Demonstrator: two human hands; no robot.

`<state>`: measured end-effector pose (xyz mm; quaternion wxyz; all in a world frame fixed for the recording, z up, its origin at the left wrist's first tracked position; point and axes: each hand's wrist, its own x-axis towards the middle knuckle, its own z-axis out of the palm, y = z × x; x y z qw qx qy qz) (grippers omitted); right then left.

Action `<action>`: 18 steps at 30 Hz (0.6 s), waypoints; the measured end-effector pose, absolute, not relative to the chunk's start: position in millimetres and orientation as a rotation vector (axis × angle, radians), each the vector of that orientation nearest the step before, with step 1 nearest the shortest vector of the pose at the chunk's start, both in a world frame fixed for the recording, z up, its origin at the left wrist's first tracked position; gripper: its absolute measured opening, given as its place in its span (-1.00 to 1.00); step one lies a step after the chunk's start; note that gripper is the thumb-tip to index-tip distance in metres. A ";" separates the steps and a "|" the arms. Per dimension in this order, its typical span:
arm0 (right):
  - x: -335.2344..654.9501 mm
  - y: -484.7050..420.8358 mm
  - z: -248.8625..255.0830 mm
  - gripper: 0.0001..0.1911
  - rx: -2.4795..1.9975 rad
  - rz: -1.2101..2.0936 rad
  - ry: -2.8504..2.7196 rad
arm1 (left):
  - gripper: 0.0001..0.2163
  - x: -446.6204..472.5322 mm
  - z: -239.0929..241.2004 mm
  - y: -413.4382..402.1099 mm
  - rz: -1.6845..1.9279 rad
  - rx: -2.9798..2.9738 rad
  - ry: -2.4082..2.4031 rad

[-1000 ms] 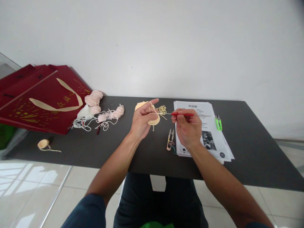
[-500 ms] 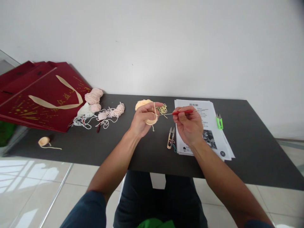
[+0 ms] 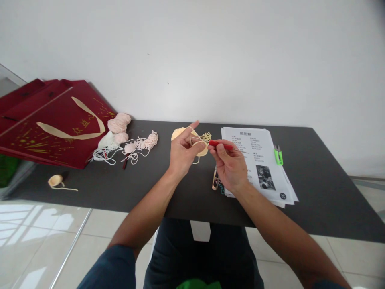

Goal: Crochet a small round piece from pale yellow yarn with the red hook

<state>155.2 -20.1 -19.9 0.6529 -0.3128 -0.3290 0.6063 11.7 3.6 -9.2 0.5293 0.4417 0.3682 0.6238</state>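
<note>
From where I stand, the left hand [image 3: 181, 154] pinches the yellow crocheted piece [image 3: 203, 151], and just beside it the right hand [image 3: 231, 165] grips the red hook [image 3: 221, 144], its length pointing crosswise at that piece.

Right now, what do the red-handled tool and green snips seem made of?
Red-handled tool: handle probably smooth plastic, evenly coloured; shaft likely metal, thin, straight, finish unclear. Green snips: handle likely plastic, uniformly bright; blades likely metal, grey and pointed, finish unclear.

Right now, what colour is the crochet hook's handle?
The crochet hook's handle is red; it shows best in the head view.
</note>
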 end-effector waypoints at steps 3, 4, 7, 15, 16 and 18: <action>155.3 -19.5 -21.1 -0.88 -0.720 1.354 -0.748 | -0.36 13.1 -9.6 2.7 1.486 1.052 0.903; 155.5 -18.9 -21.3 -0.89 -0.720 1.350 -0.748 | -0.39 13.4 -9.4 2.4 1.476 1.049 0.915; 155.8 -17.4 -20.6 -0.89 -0.706 1.334 -0.744 | -0.50 14.2 -7.8 2.0 1.465 1.034 0.944; 159.7 -15.9 -15.6 -0.87 -0.668 1.123 -0.828 | -0.59 15.3 -5.9 1.6 1.543 1.050 0.981; 160.9 -15.9 -16.1 -0.87 -0.661 1.092 -0.847 | -0.60 15.3 -6.2 1.7 1.552 1.059 0.983; 163.1 -15.6 -18.2 -0.88 -0.665 1.026 -0.892 | -0.60 15.4 -7.0 1.9 1.572 1.074 0.996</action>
